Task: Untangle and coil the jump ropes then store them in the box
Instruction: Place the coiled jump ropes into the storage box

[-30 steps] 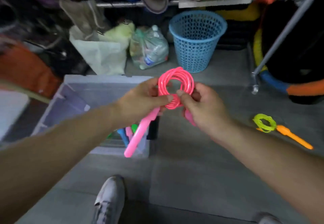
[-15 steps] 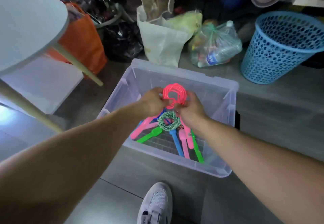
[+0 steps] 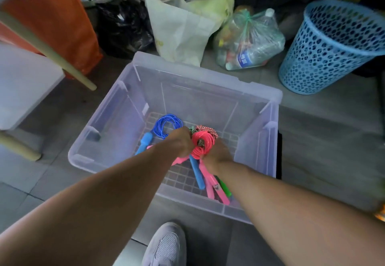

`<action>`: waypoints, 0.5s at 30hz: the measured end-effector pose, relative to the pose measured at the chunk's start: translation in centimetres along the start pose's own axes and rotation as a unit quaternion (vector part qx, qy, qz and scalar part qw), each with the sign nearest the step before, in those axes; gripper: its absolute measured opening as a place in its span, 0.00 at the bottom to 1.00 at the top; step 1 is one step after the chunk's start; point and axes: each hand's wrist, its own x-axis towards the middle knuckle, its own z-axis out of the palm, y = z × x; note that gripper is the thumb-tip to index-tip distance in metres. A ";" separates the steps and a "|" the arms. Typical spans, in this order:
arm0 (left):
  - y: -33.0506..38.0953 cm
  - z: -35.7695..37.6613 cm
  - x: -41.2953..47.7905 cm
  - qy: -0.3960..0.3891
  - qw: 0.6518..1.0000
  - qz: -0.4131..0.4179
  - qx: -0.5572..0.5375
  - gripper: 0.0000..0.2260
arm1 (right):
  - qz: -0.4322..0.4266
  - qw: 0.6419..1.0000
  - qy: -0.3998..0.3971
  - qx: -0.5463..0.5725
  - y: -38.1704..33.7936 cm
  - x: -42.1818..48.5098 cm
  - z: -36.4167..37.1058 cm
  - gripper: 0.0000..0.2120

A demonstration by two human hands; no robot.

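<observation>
A clear plastic box (image 3: 258, 132) stands on the grey floor in front of me. Both my hands are down inside it. My left hand (image 3: 180, 142) and my right hand (image 3: 217, 152) grip a coiled pink jump rope (image 3: 203, 145) from either side, low over the box bottom. Its pink handles (image 3: 212, 186) hang toward me. Beside it lie a coiled blue rope (image 3: 168, 124) with a blue handle (image 3: 145, 142), a red-and-white braided rope (image 3: 208, 130), another blue handle (image 3: 196, 172) and a green handle (image 3: 225, 187).
A blue perforated basket (image 3: 331, 49) stands at the right. A white bag (image 3: 181, 30) and a clear bag of bottles (image 3: 250, 42) sit behind the box. An orange bag (image 3: 52, 20) and a white table with pale legs (image 3: 27, 82) are at the left. My shoe (image 3: 166, 247) is below.
Both hands carried the pink coil from over the floor to above the box, then lowered it inside among the other ropes. The view swung left and down.
</observation>
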 end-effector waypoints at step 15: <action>10.6 -4.4 -10.7 0.095 0.967 0.184 -0.151 0.11 | -0.293 0.945 0.123 -0.081 2.8 -19.4 -22.2 0.10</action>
